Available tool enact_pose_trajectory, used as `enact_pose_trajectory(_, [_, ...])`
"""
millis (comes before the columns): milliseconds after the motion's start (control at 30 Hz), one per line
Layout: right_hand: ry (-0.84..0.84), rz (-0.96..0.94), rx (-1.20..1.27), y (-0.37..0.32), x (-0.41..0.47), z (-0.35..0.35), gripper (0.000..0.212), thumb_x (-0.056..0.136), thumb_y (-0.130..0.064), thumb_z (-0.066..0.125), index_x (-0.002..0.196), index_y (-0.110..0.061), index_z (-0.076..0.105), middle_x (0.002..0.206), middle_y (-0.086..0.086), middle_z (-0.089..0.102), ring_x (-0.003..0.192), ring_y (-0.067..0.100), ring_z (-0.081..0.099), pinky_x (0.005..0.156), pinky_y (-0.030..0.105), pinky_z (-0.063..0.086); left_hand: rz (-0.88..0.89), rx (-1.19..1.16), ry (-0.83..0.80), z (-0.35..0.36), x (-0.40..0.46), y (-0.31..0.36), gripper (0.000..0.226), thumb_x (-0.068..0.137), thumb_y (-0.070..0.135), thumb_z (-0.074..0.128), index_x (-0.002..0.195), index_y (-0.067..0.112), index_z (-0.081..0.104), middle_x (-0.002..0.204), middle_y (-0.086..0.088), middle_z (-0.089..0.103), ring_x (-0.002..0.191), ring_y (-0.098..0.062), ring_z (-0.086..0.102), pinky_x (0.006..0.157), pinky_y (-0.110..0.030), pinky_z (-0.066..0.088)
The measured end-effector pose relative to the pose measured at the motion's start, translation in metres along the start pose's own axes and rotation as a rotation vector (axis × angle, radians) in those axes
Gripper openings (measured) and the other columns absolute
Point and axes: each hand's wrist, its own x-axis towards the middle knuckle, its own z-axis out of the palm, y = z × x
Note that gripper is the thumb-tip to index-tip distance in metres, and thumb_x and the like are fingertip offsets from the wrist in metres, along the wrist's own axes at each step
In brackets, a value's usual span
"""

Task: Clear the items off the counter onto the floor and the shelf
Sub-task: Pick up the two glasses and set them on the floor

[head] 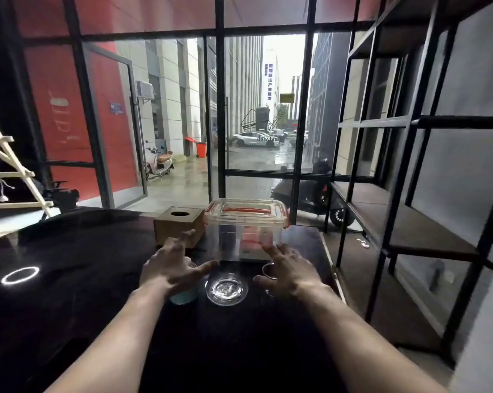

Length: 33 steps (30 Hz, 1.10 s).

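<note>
A clear plastic storage box [244,231] with a red-handled lid stands at the far end of the dark counter [84,279]. My left hand [173,265] and my right hand [288,268] hover open on either side of its near face, fingers spread, not touching it. To the box's left is a brown wooden tissue box [178,226]. A clear glass dish [226,289] lies between my hands. A bluish glass [183,296] sits partly hidden under my left hand, and another clear glass [269,272] is half hidden by my right hand.
A black metal shelf unit [409,222] with brown boards stands to the right of the counter, with bare floor [353,279] between them. A white ladder [10,171] leans at the left. A glass wall and an open door face a wet street.
</note>
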Motion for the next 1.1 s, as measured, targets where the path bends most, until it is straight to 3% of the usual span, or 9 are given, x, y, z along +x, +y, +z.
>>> enact_pose_trajectory(100, [-0.111, 0.010, -0.046, 0.002, 0.003, 0.005, 0.077, 0.085, -0.055, 0.069, 0.152, -0.033, 0.038, 0.158, 0.006, 0.042, 0.138, 0.032, 0.048, 0.107, 0.046, 0.045, -0.015, 0.010, -0.022, 0.009, 0.000, -0.008, 0.103, 0.054, 0.085, 0.066, 0.143, 0.039, 0.039, 0.131, 0.001, 0.065, 0.117, -0.028, 0.063, 0.094, -0.045, 0.051])
enact_pose_trajectory(200, [-0.098, 0.016, -0.029, 0.003, 0.005, 0.012, 0.051, 0.089, -0.042, 0.069, 0.135, -0.027, 0.053, 0.141, 0.008, 0.057, 0.124, 0.033, 0.058, 0.097, 0.041, 0.048, -0.054, -0.027, 0.016, 0.021, -0.001, -0.017, 0.082, 0.061, 0.067, 0.076, 0.133, 0.036, 0.051, 0.124, 0.001, 0.066, 0.113, -0.027, 0.064, 0.093, -0.041, 0.050])
enact_pose_trajectory(333, [-0.031, 0.003, 0.030, -0.001, 0.010, 0.015, 0.032, 0.085, -0.031, 0.067, 0.114, -0.022, 0.060, 0.124, 0.008, 0.062, 0.110, 0.033, 0.062, 0.084, 0.036, 0.047, -0.069, -0.074, 0.036, 0.029, 0.000, -0.022, 0.061, 0.068, 0.051, 0.079, 0.122, 0.033, 0.057, 0.117, -0.001, 0.064, 0.106, -0.026, 0.065, 0.091, -0.036, 0.048])
enact_pose_trajectory(533, [0.088, -0.151, 0.103, -0.037, 0.020, 0.011, 0.012, 0.084, -0.023, 0.068, 0.092, -0.018, 0.060, 0.097, 0.007, 0.071, 0.083, 0.027, 0.067, 0.067, 0.029, 0.043, -0.076, -0.094, 0.112, 0.023, 0.000, -0.035, 0.054, 0.070, 0.047, 0.078, 0.118, 0.033, 0.058, 0.111, -0.002, 0.064, 0.103, -0.028, 0.066, 0.087, -0.038, 0.051])
enact_pose_trajectory(667, [0.024, -0.204, 0.141, -0.065, 0.029, 0.027, 0.032, 0.083, -0.031, 0.076, 0.108, -0.018, 0.063, 0.112, 0.009, 0.069, 0.098, 0.029, 0.067, 0.083, 0.042, 0.058, -0.088, -0.101, 0.133, 0.013, -0.003, -0.048, 0.052, 0.069, 0.046, 0.079, 0.116, 0.036, 0.059, 0.109, 0.001, 0.064, 0.100, -0.026, 0.066, 0.087, -0.038, 0.050])
enact_pose_trajectory(733, [-0.013, -0.209, 0.114, -0.074, 0.031, 0.037, 0.047, 0.083, -0.033, 0.077, 0.123, -0.017, 0.060, 0.122, 0.010, 0.063, 0.113, 0.031, 0.061, 0.091, 0.043, 0.055, -0.095, -0.102, 0.147, 0.010, -0.004, -0.053, 0.053, 0.068, 0.046, 0.080, 0.116, 0.037, 0.059, 0.108, 0.002, 0.064, 0.098, -0.026, 0.066, 0.085, -0.037, 0.049])
enact_pose_trajectory(867, [-0.091, -0.185, 0.032, -0.081, 0.030, 0.046, 0.077, 0.088, -0.045, 0.067, 0.153, -0.017, 0.035, 0.145, 0.013, 0.045, 0.138, 0.034, 0.037, 0.107, 0.046, 0.042, -0.100, -0.110, 0.151, 0.004, -0.006, -0.059, 0.055, 0.068, 0.048, 0.081, 0.117, 0.037, 0.058, 0.107, 0.004, 0.063, 0.097, -0.024, 0.066, 0.081, -0.033, 0.041])
enact_pose_trajectory(1000, [-0.220, -0.164, -0.025, -0.082, 0.031, 0.036, 0.092, 0.072, -0.070, 0.072, 0.149, -0.029, 0.040, 0.153, 0.009, 0.041, 0.142, 0.032, 0.037, 0.113, 0.050, 0.037, -0.083, -0.113, 0.154, 0.003, -0.004, -0.058, 0.055, 0.068, 0.048, 0.081, 0.117, 0.036, 0.058, 0.104, 0.005, 0.063, 0.095, -0.023, 0.065, 0.081, -0.034, 0.044])
enact_pose_trajectory(1100, [-0.311, -0.162, -0.023, -0.083, 0.032, 0.028, 0.097, 0.064, -0.062, 0.084, 0.148, -0.035, 0.042, 0.149, 0.004, 0.048, 0.136, 0.029, 0.046, 0.110, 0.044, 0.042, -0.066, -0.121, 0.144, 0.005, -0.004, -0.055, 0.056, 0.067, 0.048, 0.081, 0.116, 0.037, 0.058, 0.101, 0.007, 0.061, 0.093, -0.022, 0.065, 0.083, -0.035, 0.049])
